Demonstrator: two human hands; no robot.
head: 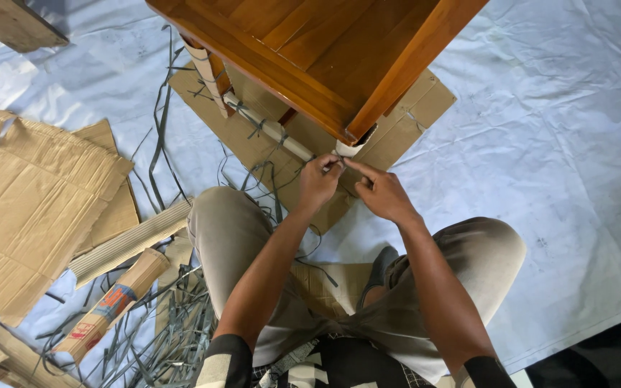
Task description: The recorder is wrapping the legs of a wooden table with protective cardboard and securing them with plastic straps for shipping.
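Observation:
A brown wooden table stands on a flat sheet of cardboard, seen from above. Its near leg is wrapped in white and brown paper just under the tabletop corner. My left hand and my right hand meet at that wrapped leg, fingertips pinching the paper or a thin strap there. What exactly each pinches is too small to tell. A wrapped lower rail runs left to another wrapped leg. I squat with my knees on either side.
Flattened cardboard boxes lie at the left, with a corrugated roll and a cardboard tube. Grey plastic strapping is strewn by my left knee and around the table. A pale sheet covers the floor.

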